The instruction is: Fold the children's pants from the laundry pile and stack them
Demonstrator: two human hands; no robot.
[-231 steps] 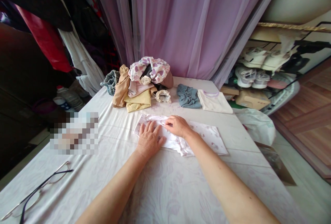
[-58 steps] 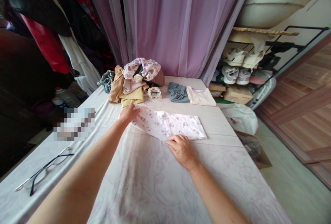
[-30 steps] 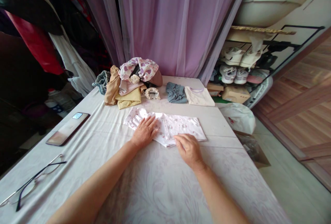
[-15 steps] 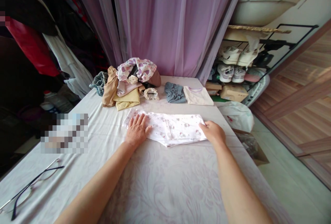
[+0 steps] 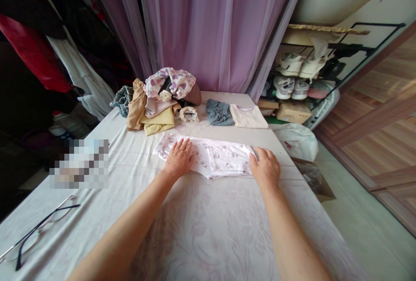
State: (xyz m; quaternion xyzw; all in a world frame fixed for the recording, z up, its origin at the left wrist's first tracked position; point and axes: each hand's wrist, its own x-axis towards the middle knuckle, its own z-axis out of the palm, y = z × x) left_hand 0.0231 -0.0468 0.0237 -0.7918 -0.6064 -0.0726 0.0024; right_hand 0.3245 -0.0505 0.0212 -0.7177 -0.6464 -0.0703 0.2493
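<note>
Right hand [image 5: 264, 167] on folded garment [image 5: 211, 156] edge

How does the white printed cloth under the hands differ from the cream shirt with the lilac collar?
The white cloth has a pale pink print; the cream T-shirt is plain except for its lilac collar. The left hand and right hand rest on the white cloth; the cream T-shirt lies farther away, untouched. Both lie flat and folded.

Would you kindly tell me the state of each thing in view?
Floral garment, folded flat
Left hand, open on it
Right hand, on its right end
Grey garment, folded, gathered
Cream T-shirt, folded
Clothes pile, heaped
Glasses, arms open
</note>
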